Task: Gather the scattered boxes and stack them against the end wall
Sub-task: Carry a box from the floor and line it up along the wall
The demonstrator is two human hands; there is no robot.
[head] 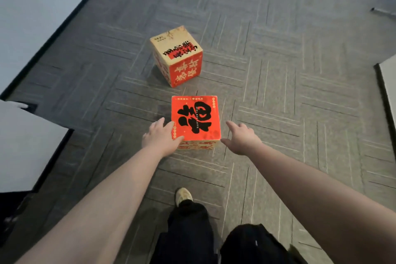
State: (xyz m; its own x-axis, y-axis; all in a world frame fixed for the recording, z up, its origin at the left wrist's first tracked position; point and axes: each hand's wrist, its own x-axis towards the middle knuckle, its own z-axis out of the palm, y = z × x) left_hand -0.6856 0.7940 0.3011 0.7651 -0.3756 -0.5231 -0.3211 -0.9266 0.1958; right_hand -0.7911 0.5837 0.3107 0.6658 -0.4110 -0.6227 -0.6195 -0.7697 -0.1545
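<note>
Left hand (159,137) fingers (159,122) straight and slightly spread, lying against the left edge of the near red box (196,118), thumb at its front left corner. Looks like touching, not gripping. Right hand (241,136) fingers straight and apart, thumb out toward the box's front right corner, a sliver of carpet showing between hand and box: just beside it, not on it yet. Neither hand is curled around anything.

Near red box sits on the grey carpet floor (278,100) right in front of the person, big black character on its red top, standing flat. Second box (176,55) lies just beyond it, turned at an angle, tan top face up with red sides, apart from the first. White wall (32,6) with dark skirting runs along the left; whether that is the end wall, cannot tell.

Step, as I judge it: reaching in to pick up the first box, two-handed side grip. Stacking not started, both boxes loose on the floor. Next move calls for the right hand closing onto the right face, both palms pressing in evenly, then lifting straight up.

Both forearms extended forward and down, roughly symmetric either side of the box. One shoe (183,196) forward under the arms, dark trousers below. Pale furniture edges at left and right frame borders.
</note>
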